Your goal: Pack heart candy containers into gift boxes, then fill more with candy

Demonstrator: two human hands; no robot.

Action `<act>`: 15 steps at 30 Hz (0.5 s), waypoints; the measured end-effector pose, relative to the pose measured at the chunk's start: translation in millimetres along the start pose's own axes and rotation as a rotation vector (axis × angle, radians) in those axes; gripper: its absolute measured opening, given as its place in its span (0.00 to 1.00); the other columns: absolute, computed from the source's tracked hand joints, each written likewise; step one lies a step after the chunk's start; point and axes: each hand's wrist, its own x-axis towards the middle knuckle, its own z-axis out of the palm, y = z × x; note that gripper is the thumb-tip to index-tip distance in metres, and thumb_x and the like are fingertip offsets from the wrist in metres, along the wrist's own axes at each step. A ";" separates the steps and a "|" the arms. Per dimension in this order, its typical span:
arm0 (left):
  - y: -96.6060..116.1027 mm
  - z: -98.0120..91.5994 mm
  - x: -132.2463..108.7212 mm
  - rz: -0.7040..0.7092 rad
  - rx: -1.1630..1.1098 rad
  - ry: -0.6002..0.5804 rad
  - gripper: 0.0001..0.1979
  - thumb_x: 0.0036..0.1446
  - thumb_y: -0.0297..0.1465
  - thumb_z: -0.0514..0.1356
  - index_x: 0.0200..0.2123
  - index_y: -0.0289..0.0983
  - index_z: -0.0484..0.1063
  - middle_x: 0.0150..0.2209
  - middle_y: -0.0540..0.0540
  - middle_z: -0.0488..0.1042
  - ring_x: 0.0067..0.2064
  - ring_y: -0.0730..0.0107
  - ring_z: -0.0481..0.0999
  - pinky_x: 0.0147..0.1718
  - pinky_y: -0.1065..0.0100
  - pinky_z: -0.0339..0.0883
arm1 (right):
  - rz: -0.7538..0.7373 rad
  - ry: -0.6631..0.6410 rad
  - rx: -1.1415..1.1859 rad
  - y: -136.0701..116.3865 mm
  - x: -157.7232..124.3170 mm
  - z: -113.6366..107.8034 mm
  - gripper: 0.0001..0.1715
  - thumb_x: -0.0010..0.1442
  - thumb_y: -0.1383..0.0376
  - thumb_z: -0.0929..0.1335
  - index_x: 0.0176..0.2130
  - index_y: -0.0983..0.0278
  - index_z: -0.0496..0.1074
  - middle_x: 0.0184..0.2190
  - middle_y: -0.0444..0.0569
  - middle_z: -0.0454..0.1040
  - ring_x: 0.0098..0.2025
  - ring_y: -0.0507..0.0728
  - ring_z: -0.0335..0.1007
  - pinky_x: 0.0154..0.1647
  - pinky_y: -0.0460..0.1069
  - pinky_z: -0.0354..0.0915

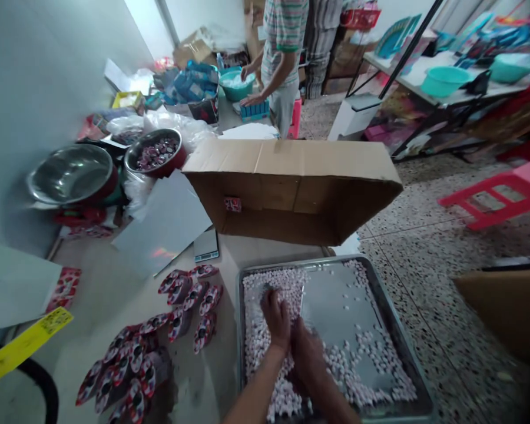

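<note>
A metal tray (380, 294) at the near table edge holds several small white pellets (265, 288), heaped at its left side and scattered at the right. Both my hands are inside it. My left hand (276, 318) rests on the left heap, its fingers curled down into the pellets. Just behind it and touching it, my right hand (307, 353) lies low over the tray's middle with only its back showing and its fingers hidden.
An open cardboard box (291, 176) lies on its side right behind the tray. Red-and-white packets (136, 359) are spread at the left, near a small scale (206, 245). Metal bowls (73, 174) stand further back. A person (282, 53) works at the table's far end. A pink stool (499, 194) stands on the floor.
</note>
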 end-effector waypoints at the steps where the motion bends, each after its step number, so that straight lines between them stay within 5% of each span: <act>1: 1.6 1.9 -8.5 -0.048 -0.015 -0.081 0.23 0.67 0.35 0.50 0.61 0.44 0.71 0.61 0.33 0.69 0.66 0.46 0.68 0.68 0.38 0.58 | 0.009 0.008 0.109 -1.3 2.2 4.0 0.17 0.63 0.67 0.67 0.52 0.63 0.71 0.34 0.56 0.82 0.35 0.62 0.81 0.32 0.48 0.64; 4: 9.5 -16.9 -13.2 -0.070 -0.062 -0.254 0.25 0.65 0.38 0.51 0.64 0.48 0.70 0.63 0.32 0.69 0.66 0.43 0.69 0.65 0.37 0.63 | 0.004 0.042 0.485 4.0 10.9 12.8 0.12 0.64 0.58 0.64 0.46 0.58 0.71 0.28 0.51 0.79 0.28 0.62 0.77 0.28 0.50 0.62; 6: 19.9 -48.5 20.4 0.123 -0.023 -0.284 0.23 0.62 0.40 0.56 0.60 0.51 0.75 0.58 0.32 0.75 0.60 0.39 0.75 0.57 0.35 0.71 | -0.053 0.046 0.665 12.9 18.8 16.6 0.12 0.62 0.54 0.64 0.42 0.57 0.70 0.24 0.45 0.74 0.26 0.61 0.72 0.28 0.51 0.61; 8: 36.2 -87.6 90.4 0.361 0.160 -0.223 0.17 0.58 0.39 0.61 0.50 0.52 0.81 0.46 0.32 0.80 0.47 0.37 0.81 0.45 0.36 0.76 | -0.086 -0.021 0.779 22.9 26.9 18.8 0.11 0.61 0.54 0.65 0.40 0.57 0.68 0.21 0.40 0.66 0.24 0.57 0.66 0.27 0.49 0.58; 11: 65.9 -136.4 237.5 0.411 0.284 -0.068 0.20 0.63 0.28 0.53 0.54 0.40 0.78 0.50 0.30 0.78 0.53 0.36 0.77 0.54 0.33 0.70 | -0.047 -0.170 0.895 33.4 35.1 18.3 0.12 0.60 0.54 0.66 0.41 0.57 0.67 0.20 0.35 0.57 0.21 0.52 0.57 0.24 0.47 0.51; 13: 79.1 -150.1 329.0 0.480 0.363 -0.023 0.18 0.63 0.23 0.54 0.53 0.34 0.76 0.55 0.30 0.75 0.60 0.43 0.72 0.64 0.38 0.61 | -0.035 -0.225 0.949 35.8 37.5 15.8 0.13 0.58 0.54 0.67 0.40 0.57 0.66 0.20 0.35 0.56 0.21 0.51 0.55 0.24 0.46 0.50; 15: 82.3 -150.1 390.6 0.523 0.411 -0.032 0.13 0.63 0.21 0.56 0.50 0.29 0.75 0.53 0.32 0.75 0.60 0.49 0.69 0.68 0.42 0.55 | -0.039 -0.243 0.973 35.9 38.1 12.2 0.12 0.58 0.56 0.68 0.39 0.57 0.66 0.20 0.35 0.57 0.21 0.51 0.55 0.24 0.46 0.51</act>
